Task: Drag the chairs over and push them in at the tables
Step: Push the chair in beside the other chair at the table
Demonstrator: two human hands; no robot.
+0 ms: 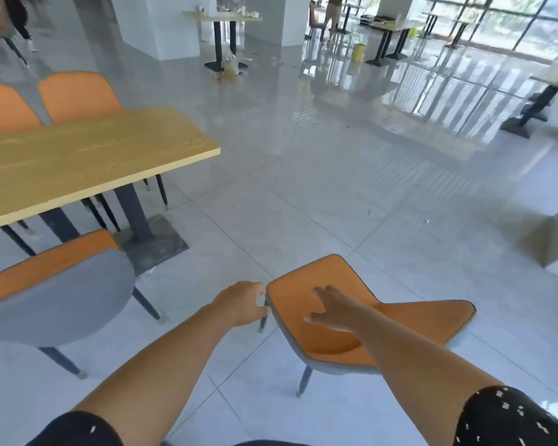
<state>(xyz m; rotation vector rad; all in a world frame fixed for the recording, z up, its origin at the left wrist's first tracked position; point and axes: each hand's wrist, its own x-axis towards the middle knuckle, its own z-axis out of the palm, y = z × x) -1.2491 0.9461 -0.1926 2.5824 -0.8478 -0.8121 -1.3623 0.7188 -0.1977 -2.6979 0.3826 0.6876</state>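
Nearest, at 6 o'clock: both bare forearms reach fwd from dark speckled sleeves. Left hand point(244, 303) is curled at the top edge of the loose chair's point(397, 320) backrest, fingers closing on the rim, probably to steer it. Right hand point(334, 309) lies spread, palm down on the orange face of the backrest w/ nothing pinched, likely steadying before a drag. That chair stands on the floor point(303, 194) at 5 o'clock, apart from any table, so it's not yet pushed in. At 9 o'clock a second chair point(58, 294) sits just beside the wood tabletop point(87, 162), seat partly under the edge. Further, at 10 o'clock, two orange chairs point(78, 94) on the far side. Judged next: pull toward 10 o'clock, legs may scrape tile
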